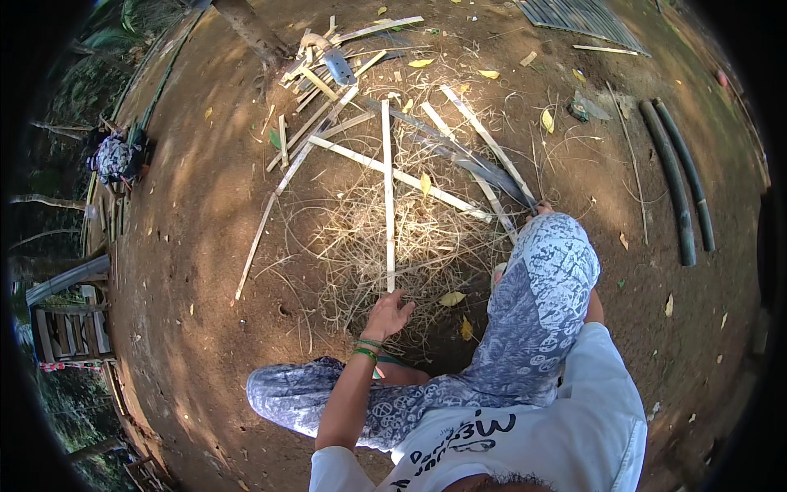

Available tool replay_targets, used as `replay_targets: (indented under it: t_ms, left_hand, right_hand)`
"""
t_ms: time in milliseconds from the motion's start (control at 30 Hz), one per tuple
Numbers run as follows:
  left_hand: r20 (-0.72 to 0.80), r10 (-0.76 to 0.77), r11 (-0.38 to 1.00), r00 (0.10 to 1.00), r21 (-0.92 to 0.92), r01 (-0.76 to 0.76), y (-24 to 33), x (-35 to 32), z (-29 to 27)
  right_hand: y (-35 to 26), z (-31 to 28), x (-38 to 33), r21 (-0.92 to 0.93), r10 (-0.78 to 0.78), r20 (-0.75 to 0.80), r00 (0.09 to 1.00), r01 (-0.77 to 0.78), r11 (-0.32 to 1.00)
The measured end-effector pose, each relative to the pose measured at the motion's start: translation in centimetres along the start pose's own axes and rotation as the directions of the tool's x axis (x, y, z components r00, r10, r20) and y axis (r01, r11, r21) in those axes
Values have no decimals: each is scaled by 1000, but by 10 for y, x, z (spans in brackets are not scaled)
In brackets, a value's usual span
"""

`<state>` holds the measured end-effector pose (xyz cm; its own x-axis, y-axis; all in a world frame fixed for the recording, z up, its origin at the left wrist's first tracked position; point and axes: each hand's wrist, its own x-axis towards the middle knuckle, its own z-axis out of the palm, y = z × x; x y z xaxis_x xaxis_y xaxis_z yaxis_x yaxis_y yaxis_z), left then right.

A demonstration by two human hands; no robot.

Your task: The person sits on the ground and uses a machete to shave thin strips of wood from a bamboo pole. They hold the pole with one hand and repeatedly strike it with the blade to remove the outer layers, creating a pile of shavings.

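Note:
My left hand (388, 316) is low over the shavings, thumb and fingers apart, fingertips at the near end of a long pale bamboo strip (388, 189). That strip lies lengthwise ahead of me, over another pale strip (410, 179) set crosswise. Beyond my raised right knee, my right hand (541, 210) shows only in part; its fingers close round the near end of a pale bamboo strip (485, 141). A dark-faced strip (492, 174) runs to the same spot, and whether that hand grips it too is hidden. Curly shavings (369, 225) spread beneath the strips.
A pile of split strips (307, 86) lies far ahead with a broad-bladed tool (338, 67) on it, near a tree trunk (252, 33). Two dark poles (672, 180) rest at right. A corrugated sheet (582, 23) is at the far right, a bundle (117, 157) at left.

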<state>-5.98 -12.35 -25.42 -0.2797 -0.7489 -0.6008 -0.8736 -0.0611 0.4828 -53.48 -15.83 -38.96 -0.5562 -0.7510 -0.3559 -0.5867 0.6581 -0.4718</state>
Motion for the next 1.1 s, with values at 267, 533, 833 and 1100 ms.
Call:
replay_targets:
  t_ms: [267,533,833,1100]
  left_hand:
    - [-360,-242,968,901,-33,247,-56,54,64]
    - [-370,-263,961,891,-179,210,-56,56,58]
    - [-583,-249,968,774,-139,206,-29,48,58]
    - [-679,-203,979,706,-137,150,-20,47,51]
  right_hand:
    - [18,20,-19,-86,-92,-94,991,84,993]
    - [-3,-3,-44,276,65,111,992,-94,957]
    - [24,-103,-91,-2,-59,-165,985,59,998]
    - [-21,-229,-135,-371,-311,-443,841,144,918]
